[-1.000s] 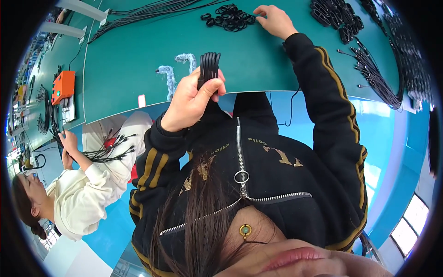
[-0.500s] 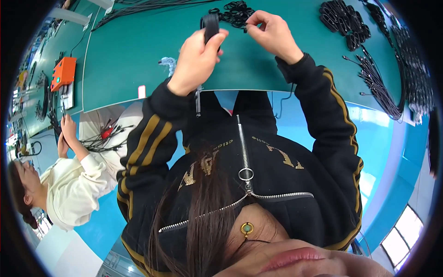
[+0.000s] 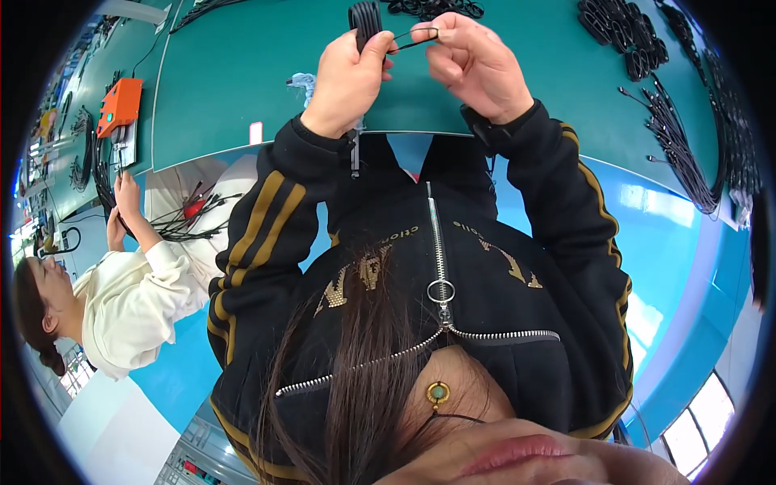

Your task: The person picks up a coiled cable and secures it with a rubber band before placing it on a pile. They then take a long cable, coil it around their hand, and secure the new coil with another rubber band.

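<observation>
A coil of black cable (image 3: 366, 22) stands upright in my left hand (image 3: 341, 85), its fingers closed around the lower part. My right hand (image 3: 483, 66) pinches a thin black loop, like a tie band (image 3: 416, 43), which stretches across to the coil's side. Whether the loop goes round the coil or only touches it is hidden by my left fingers. Beyond both hands, a heap of small black loops (image 3: 440, 9) lies on the green table (image 3: 242, 81).
Coiled black cables (image 3: 622, 36) and a bundle of straight cables (image 3: 679, 153) lie to the right. Blue crumpled material (image 3: 304, 82) is by my left wrist. At left, a seated co-worker (image 3: 137, 315) handles cables near an orange device (image 3: 120, 107).
My right hand has left the heap of loops and come beside the coil, with a thin loop now visible in its fingers. My left hand still holds the coil. The view has shifted slightly.
</observation>
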Motion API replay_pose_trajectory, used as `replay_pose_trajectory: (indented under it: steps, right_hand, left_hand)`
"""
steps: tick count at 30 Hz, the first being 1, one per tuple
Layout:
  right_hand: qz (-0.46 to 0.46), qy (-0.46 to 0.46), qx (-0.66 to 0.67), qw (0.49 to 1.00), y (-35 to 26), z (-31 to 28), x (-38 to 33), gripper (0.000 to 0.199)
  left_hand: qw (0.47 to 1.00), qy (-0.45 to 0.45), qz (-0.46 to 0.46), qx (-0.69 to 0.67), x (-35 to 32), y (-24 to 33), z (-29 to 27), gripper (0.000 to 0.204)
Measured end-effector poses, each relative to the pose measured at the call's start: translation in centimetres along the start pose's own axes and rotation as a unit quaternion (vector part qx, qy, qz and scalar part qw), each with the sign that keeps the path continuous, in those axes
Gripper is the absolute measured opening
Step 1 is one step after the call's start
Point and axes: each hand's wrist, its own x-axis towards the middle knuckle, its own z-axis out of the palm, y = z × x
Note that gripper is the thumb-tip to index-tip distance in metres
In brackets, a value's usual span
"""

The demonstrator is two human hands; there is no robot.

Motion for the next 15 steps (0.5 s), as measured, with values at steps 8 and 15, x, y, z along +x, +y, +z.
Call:
replay_pose_trajectory:
  steps: [8,15]
  right_hand:
    - [0.048,-0.163,-0.079,0.982,-3.0,-0.3,-2.4,0.037]
    - [-0.154,-0.156,-0.601,0.768,-5.9,-1.0,-1.4,0.062]
  left_hand:
    - [0.987,-0.122,-0.031,-0.097,-1.3,0.5,-1.3,0.022]
    - [0.958,-0.281,-0.055,-0.013,-2.2,1.5,-1.8,0.025]
